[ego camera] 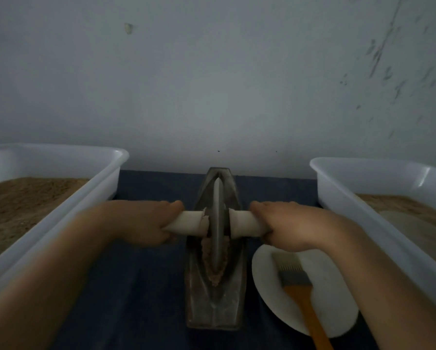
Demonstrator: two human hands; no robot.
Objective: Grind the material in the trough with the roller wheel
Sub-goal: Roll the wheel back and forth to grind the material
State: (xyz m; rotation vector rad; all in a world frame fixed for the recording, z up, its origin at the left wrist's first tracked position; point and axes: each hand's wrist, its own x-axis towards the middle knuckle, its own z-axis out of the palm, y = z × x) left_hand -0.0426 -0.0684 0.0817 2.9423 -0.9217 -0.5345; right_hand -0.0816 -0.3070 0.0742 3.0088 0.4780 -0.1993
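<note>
Brown material [215, 258], crumbly, flanking wheel [218, 221]

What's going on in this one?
A person is grinding with a roller wheel set in a narrow metal trough. The left hand and right hand each grip an end of its white handle. Brownish material lies beside the wheel. A brush rests on a white plate nearby.

1. A pale grey wall [212, 84] fills the upper view, plain and matt.
2. Its right side carries dark scuffs and flecks [389, 72].
3. A small chip or stuck scrap [128, 28], hard to tell, sits upper left.
4. Below, a dark blue counter [146, 286] meets the wall.
5. The light is dim and even.
</note>
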